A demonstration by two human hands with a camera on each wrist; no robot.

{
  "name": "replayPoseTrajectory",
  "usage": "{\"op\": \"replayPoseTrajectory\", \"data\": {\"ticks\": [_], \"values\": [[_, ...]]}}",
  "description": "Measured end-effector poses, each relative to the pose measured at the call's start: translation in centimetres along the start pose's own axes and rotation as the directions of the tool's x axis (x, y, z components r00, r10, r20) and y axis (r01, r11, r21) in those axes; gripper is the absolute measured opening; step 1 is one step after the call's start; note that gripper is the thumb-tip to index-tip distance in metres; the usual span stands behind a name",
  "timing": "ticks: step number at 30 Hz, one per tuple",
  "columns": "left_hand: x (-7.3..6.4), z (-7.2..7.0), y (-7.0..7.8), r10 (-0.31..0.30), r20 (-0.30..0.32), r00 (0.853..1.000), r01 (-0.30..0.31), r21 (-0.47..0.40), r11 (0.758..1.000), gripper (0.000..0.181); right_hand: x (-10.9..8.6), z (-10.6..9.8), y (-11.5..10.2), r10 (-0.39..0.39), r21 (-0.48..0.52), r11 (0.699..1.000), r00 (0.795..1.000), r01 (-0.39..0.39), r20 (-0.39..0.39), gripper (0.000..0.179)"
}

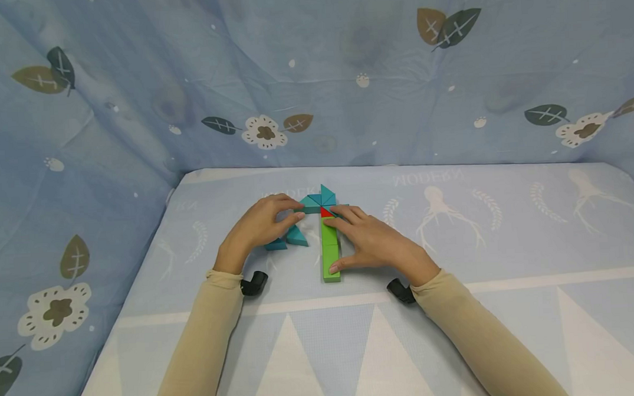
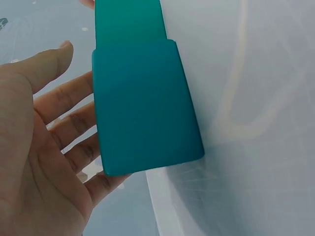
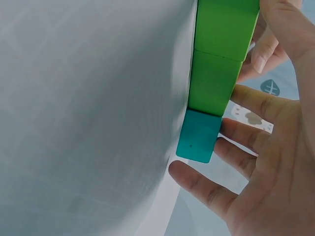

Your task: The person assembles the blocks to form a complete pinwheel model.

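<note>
On the patterned table a flat figure of blocks lies in front of me. Teal triangular blocks (image 1: 326,196) fan out at its top, beside a small red triangle (image 1: 325,212). Two green blocks (image 1: 330,253) run toward me end to end as a stem. My right hand (image 1: 372,240) spans the stem with loosely extended fingers, thumb at the near green block and fingertips by the teal block (image 3: 199,136). My left hand (image 1: 265,224) arches at the figure's left side, thumb apart from the fingers. Under it lie loose teal triangles (image 1: 297,236); a teal block (image 2: 142,103) fills its wrist view.
Blue fabric (image 1: 333,91) with leaves and flowers hangs behind and to the left of the table (image 1: 510,237). Black wrist devices (image 1: 254,283) sit at both cuffs, low over the table. Printed deer and triangles mark the tabletop.
</note>
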State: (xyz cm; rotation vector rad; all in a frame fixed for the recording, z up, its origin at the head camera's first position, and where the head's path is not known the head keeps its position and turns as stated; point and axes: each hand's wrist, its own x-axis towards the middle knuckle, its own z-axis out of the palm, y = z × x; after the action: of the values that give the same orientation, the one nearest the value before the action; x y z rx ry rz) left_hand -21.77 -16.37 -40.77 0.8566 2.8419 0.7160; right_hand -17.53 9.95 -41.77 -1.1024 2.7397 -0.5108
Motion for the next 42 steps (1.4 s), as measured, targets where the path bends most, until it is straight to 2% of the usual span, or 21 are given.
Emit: {"op": "replayPoseTrajectory", "data": {"ticks": [18, 22, 27, 29, 31, 36, 42], "values": [[0.0, -0.2, 0.5, -0.015, 0.016, 1.000, 0.015, 0.002, 1.000, 0.038, -0.1, -0.1, -0.1, -0.011, -0.009, 1.000, 1.000, 0.011, -0.012, 0.100], [-0.3, -1.0, 0.5, -0.028, 0.018, 0.999, 0.028, 0.013, 1.000, 0.042, -0.1, -0.1, -0.1, -0.010, -0.005, 1.000, 1.000, 0.010, -0.015, 0.100], [-1.3, -2.9, 0.7, -0.063, -0.002, 0.998, 0.063, 0.001, 0.998, 0.040, 0.0, -0.1, -0.1, -0.008, -0.002, 1.000, 1.000, 0.008, -0.011, 0.100], [-1.5, -3.4, 0.9, -0.074, 0.020, 0.997, 0.074, -0.008, 0.997, 0.038, 0.0, -0.1, -0.1, -0.008, 0.000, 1.000, 1.000, 0.008, -0.008, 0.100], [-1.4, -3.5, 1.2, -0.088, 0.069, 0.994, 0.089, -0.012, 0.996, 0.037, 0.0, -0.1, -0.1, -0.004, 0.002, 1.000, 1.000, 0.004, -0.004, 0.100], [-1.1, -2.8, 2.0, -0.092, 0.192, 0.977, 0.096, -0.011, 0.995, 0.037, -0.1, -0.1, -0.2, 0.002, 0.004, 1.000, 1.000, -0.002, -0.003, 0.100], [-1.0, -2.2, 2.1, -0.097, 0.202, 0.974, 0.101, -0.008, 0.995, 0.030, -0.1, -0.1, -0.2, 0.002, 0.005, 1.000, 1.000, -0.002, -0.014, 0.100]]}}
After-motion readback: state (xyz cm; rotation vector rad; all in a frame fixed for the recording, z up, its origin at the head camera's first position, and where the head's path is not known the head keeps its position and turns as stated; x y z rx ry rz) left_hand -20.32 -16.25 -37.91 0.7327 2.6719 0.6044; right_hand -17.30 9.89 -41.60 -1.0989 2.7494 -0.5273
